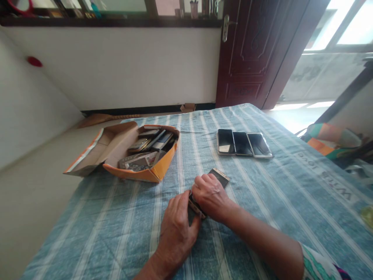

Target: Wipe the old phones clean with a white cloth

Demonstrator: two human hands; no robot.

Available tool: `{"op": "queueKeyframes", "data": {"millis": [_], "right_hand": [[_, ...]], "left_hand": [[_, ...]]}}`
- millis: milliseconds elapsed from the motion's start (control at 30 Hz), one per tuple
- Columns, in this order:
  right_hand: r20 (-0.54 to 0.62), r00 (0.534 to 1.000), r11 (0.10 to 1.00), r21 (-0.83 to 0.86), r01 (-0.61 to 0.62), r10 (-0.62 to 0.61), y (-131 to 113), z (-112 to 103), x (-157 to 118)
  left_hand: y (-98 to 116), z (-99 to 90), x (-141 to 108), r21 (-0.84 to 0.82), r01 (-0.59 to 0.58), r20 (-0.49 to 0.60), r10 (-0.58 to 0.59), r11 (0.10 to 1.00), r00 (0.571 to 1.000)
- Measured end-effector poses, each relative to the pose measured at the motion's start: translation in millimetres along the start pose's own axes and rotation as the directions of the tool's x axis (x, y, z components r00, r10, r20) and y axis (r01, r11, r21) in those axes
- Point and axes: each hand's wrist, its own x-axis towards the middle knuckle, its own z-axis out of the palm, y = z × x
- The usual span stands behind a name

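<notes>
A smartphone with a gold edge lies slanted on the striped cloth, its middle covered by my right hand. The far end, with a dark face, shows past my knuckles; a dark, gold-rimmed near end shows between my hands. My left hand is closed about that near end, thumb on one side and fingers on the other. Curled fingers of my right hand press on the phone from above; whether they pinch anything small is hidden.
Three phones lie side by side, dark screens up, at the back right. On the left stands an open orange cardboard box with several phones inside, its lid folded outward. Blue striped cloth covers the surface. A dark red door stands beyond.
</notes>
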Motion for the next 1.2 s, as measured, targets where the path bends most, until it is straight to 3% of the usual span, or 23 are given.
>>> {"op": "queueKeyframes", "data": {"millis": [133, 333, 467, 733, 967, 1067, 1200], "right_hand": [[0.034, 0.999, 1.000, -0.010, -0.019, 0.019, 7.8, -0.9, 3.7], [0.063, 0.948, 0.947, -0.094, -0.306, 0.312, 46.1, -2.5, 5.2], [0.046, 0.906, 0.900, -0.145, -0.411, 0.421, 52.6, -3.6, -1.4], [-0.058, 0.959, 0.937, -0.202, -0.285, 0.279, 26.3, -1.6, -17.2], [-0.094, 0.995, 0.992, -0.125, -0.034, 0.022, -14.7, -0.4, -23.9], [-0.113, 0.994, 0.994, -0.106, -0.025, 0.013, -19.7, -2.9, -31.0], [-0.114, 0.992, 0.995, -0.078, -0.066, 0.057, -7.7, -7.3, -45.7]], "left_hand": [[-1.5, 0.4, 1.4, 0.004, -0.020, -0.021, 0.020, 1.000, 1.000], [-1.7, 0.7, 0.5, 0.036, -0.020, -0.016, 0.021, 0.999, 1.000], [-2.1, 0.9, -0.5, 0.049, -0.021, -0.001, 0.021, 0.999, 1.000], [-3.4, 1.7, -0.7, 0.048, -0.015, -0.009, 0.015, 0.999, 1.000], [-9.5, 5.7, -3.4, 0.063, -0.065, -0.030, 0.067, 0.996, 0.997], [-9.6, 6.5, -3.9, 0.074, -0.054, -0.031, 0.057, 0.996, 0.998], [-6.5, 5.9, -3.6, 0.072, -0.033, -0.035, 0.036, 0.997, 0.999]]}}
